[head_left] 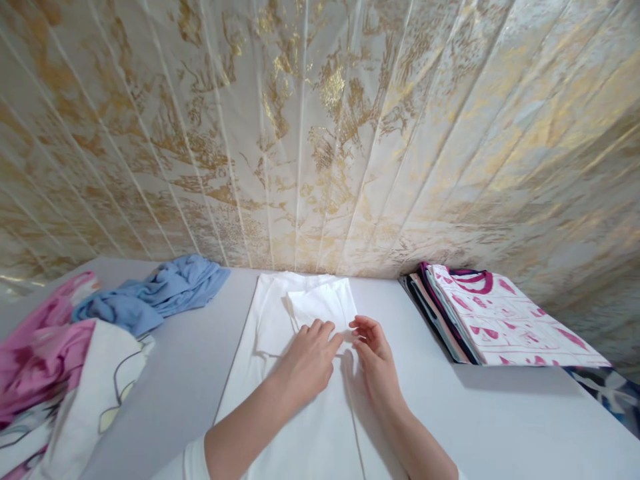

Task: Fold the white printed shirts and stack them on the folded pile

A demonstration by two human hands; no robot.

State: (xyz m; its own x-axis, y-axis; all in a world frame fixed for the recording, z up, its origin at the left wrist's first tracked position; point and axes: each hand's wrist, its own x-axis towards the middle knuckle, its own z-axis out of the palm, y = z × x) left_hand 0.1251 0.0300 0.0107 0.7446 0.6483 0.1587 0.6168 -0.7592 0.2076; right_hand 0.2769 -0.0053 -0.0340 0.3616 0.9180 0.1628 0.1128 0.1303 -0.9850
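A long white shirt (300, 407) lies flat in front of me, folded into a narrow strip, with a smaller flap (325, 303) turned over near its far end. My left hand (310, 357) rests on the cloth, its fingers bent down and gripping at the flap's near edge. At the right edge of the shirt, my right hand (375, 357) has its thumb and fingers curled in a pinch on the fabric. The two hands are close together without touching. The cloth under the left fingers is partly hidden.
Left of me lies a loose heap with a blue garment (165, 293), a pink garment (55, 353) and a white printed cloth (100, 393). A stack of folded clothes (510, 320) sits on the right of the white table (440, 427). A gold-patterned curtain (300, 133) hangs behind.
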